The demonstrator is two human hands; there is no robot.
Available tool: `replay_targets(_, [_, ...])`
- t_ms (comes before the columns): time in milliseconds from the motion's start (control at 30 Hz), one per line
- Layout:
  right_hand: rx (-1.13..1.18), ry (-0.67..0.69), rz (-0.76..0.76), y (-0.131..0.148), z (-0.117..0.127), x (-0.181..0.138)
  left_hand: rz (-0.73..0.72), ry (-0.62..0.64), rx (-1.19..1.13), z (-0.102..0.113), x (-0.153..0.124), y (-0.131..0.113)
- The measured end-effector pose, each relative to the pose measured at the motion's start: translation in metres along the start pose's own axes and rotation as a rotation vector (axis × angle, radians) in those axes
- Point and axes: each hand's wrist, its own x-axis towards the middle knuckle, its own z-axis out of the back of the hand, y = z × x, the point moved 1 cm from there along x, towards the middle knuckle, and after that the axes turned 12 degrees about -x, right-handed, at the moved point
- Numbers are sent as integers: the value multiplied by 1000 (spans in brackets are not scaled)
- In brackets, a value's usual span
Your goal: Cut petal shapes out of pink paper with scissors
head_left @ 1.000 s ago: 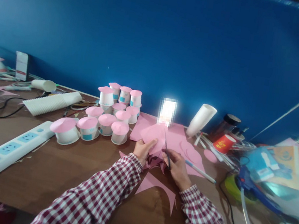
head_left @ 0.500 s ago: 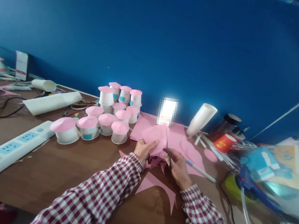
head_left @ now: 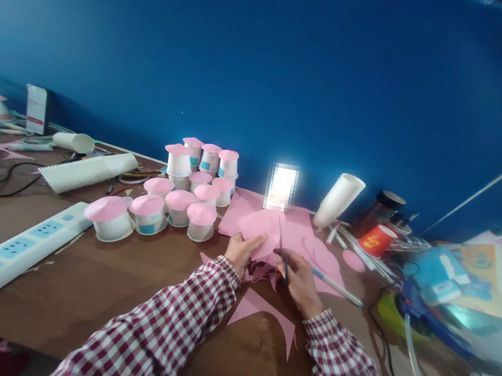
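Note:
My left hand [head_left: 240, 250] pinches a piece of pink paper [head_left: 259, 228] at its lower left edge, thumb on top. In my right hand [head_left: 299, 278] are scissors [head_left: 282, 248], fingers closed round the handles and blades pointing up into the pink paper. Pink offcuts [head_left: 265, 311] lie on the brown table [head_left: 120, 281] just below both hands. A larger pink sheet [head_left: 296, 221] lies flat behind them.
Several upturned white cups with pink tops [head_left: 177, 198] cluster left of my hands. A white power strip [head_left: 4, 252] lies at the front left, a stack of white cups [head_left: 87, 172] behind it. A pen [head_left: 336, 288], a red cup [head_left: 377, 240] and a glue gun [head_left: 427, 314] are right.
The hands and scissors have barely shifted; the scissors sit slightly lower in the paper. At the far left edge, something pale moved by the pink scraps.

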Motion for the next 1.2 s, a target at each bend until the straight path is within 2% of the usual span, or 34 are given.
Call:
replay_targets(700, [-80, -23, -3, 5, 0, -1, -9, 5, -22, 2, 4, 2])
replay_targets(1200, [-49, -18, 1, 8, 0, -1, 3, -52, -3, -1, 2, -3])
